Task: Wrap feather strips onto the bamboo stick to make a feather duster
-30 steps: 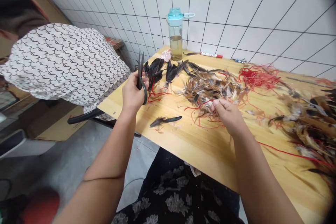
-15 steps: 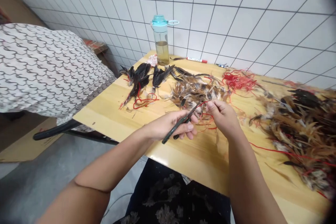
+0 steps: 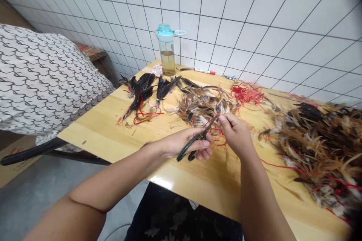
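Note:
My left hand [image 3: 182, 141] is wrapped round a pair of dark-handled scissors [image 3: 185, 150], whose blades point up and away toward my other hand. A thin red string [image 3: 208, 122] runs by the blades, and my right hand [image 3: 236, 132] pinches it between thumb and forefinger near the tips. Just behind both hands lies a pile of brown and white feathers [image 3: 195, 103]. Black feather bunches [image 3: 141, 86], some with red string on them, rest further left on the table.
A water bottle [image 3: 167, 54] with a turquoise lid stands near the tiled wall, with a red-and-white marker [image 3: 204, 71] to its right. Tangled red string [image 3: 247, 93] lies at the back. A large feather heap [image 3: 325, 143] covers the table's right side. Patterned cloth [image 3: 51, 83] bulges at left.
The view has shifted slightly, so the table sits lower and further left. The scissor blades' tips now sit closer to my right fingertips; both hands keep their grips.

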Demonstrator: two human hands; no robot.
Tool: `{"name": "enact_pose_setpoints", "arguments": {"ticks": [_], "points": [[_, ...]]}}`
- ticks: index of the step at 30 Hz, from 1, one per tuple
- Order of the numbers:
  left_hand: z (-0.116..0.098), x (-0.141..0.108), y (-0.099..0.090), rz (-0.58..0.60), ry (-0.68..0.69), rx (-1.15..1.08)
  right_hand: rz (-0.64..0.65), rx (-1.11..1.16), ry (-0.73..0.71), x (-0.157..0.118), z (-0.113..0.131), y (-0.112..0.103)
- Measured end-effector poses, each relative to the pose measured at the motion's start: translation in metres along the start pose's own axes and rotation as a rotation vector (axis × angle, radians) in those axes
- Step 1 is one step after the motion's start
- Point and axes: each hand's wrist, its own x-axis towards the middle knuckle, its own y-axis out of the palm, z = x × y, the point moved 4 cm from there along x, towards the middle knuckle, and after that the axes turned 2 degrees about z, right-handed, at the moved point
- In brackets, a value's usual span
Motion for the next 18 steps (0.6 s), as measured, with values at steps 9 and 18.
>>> {"name": "enact_pose_setpoints", "arguments": {"ticks": [9, 18], "points": [[-0.007, 0.020, -0.007, 0.028, 0.105, 0.041, -0.020, 0.144, 0.083, 0.000, -0.005, 0.002], [0.006, 0.005, -0.004, 0.417, -0.023, -0.354, 0.353, 0.639, 0.110, -0.006, 0.001, 0.011]]}}
